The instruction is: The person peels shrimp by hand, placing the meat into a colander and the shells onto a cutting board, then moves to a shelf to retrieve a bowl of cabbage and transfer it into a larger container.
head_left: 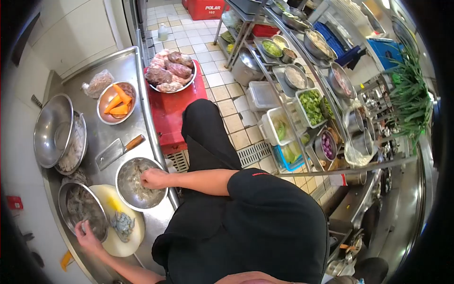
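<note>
My right hand reaches into a perforated metal colander holding greyish shrimp or shells; its fingers are closed, and what they grip is hidden. My left hand is at the near rim of a deep steel bowl, fingers apart over the grey shrimp inside. Between the two containers lies a round pale cutting board with a yellow patch. A small pile of bluish-grey peeled shrimp rests on it. Beyond the colander, a cleaver with a wooden handle lies flat on the steel table.
A colander of cut carrots and a plastic bag stand farther along the table. A large steel bowl leans at the wall side. Meat chunks fill a bowl on a red box. Shelves with food containers are behind me.
</note>
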`<state>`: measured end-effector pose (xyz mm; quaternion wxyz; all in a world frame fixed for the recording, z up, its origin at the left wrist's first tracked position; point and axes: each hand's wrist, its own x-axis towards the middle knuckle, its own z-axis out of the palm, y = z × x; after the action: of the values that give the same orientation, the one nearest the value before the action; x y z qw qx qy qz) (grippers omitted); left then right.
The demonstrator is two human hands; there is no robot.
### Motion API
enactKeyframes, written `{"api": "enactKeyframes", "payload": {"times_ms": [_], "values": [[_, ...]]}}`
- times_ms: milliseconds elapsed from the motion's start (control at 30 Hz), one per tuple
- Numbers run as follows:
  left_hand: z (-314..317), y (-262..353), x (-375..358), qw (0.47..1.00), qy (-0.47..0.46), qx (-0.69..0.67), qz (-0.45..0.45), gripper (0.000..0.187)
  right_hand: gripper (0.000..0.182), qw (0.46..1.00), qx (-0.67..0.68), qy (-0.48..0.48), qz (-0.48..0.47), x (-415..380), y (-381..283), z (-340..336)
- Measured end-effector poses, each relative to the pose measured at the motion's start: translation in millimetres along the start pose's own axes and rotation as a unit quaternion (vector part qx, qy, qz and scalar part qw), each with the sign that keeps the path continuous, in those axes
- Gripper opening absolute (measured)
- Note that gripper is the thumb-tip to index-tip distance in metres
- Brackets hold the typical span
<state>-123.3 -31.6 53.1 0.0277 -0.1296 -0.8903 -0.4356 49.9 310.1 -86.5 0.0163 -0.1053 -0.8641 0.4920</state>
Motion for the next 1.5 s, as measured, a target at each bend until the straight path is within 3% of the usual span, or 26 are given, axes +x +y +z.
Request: {"api": "enactKeyframes", "payload": {"times_ms": [67, 133, 300, 400, 500, 600, 900, 1100, 1300, 1400, 1433, 1500], "values": [[38.6, 5.3, -10.1, 0.997, -0.036, 0.022, 0.071, 0.026, 0.014, 0.999, 0.029, 0.0, -0.015, -4.8, -9.7, -6.4], [76.9, 42.8, -33.2, 0.99, -0.123, -0.042, -0.049, 0.025, 0.017, 0.998, 0.054, -0.002, -0.022, -11.4, -28.2, -20.0], [166.7, 37.1, -74.7, 0.963, -0.24, -0.105, -0.064, 0.028, 0.033, 0.982, 0.023, 0.113, -0.147, -12.6, -23.9, -3.9], [196.6, 33.6, -91.6, 0.95, -0.244, -0.181, -0.072, 0.028, 0.035, 0.978, 0.011, 0.093, -0.186, -9.4, -13.4, 8.1], [198.9, 44.9, -98.2, 0.936, -0.229, -0.242, -0.114, 0.026, 0.037, 0.996, 0.028, -0.052, -0.064, -8.8, -14.8, 5.8], [197.4, 36.4, -97.9, 0.944, -0.223, -0.205, -0.133, 0.025, 0.034, 0.991, 0.082, -0.036, -0.097, -15.0, -28.0, -2.9], [198.6, 15.8, -101.6, 0.893, -0.258, -0.292, -0.224, 0.027, 0.024, 0.993, 0.023, -0.086, -0.073, -11.2, -19.2, 0.8], [197.1, 18.8, -92.0, 0.827, -0.272, -0.382, -0.31, 0.022, 0.015, 0.99, -0.032, -0.097, -0.102, -5.2, -7.8, -4.1], [190.8, 6.3, -85.3, 0.809, -0.138, -0.47, -0.325, 0.02, 0.01, 0.971, -0.178, 0.004, -0.157, 5.8, 17.3, -0.1], [194.6, 3.7, -85.0, 0.866, -0.169, -0.35, -0.314, 0.02, 0.016, 0.982, -0.095, 0.091, -0.137, 5.7, 14.4, 5.3], [197.0, 2.1, -85.6, 0.863, -0.211, -0.347, -0.301, 0.02, 0.025, 0.983, -0.058, 0.101, -0.144, 2.2, 4.9, 4.2], [202.4, 6.4, -88.2, 0.866, -0.258, -0.323, -0.28, 0.019, 0.024, 0.992, -0.041, 0.014, -0.12, 0.0, -7.5, 4.2]]}}
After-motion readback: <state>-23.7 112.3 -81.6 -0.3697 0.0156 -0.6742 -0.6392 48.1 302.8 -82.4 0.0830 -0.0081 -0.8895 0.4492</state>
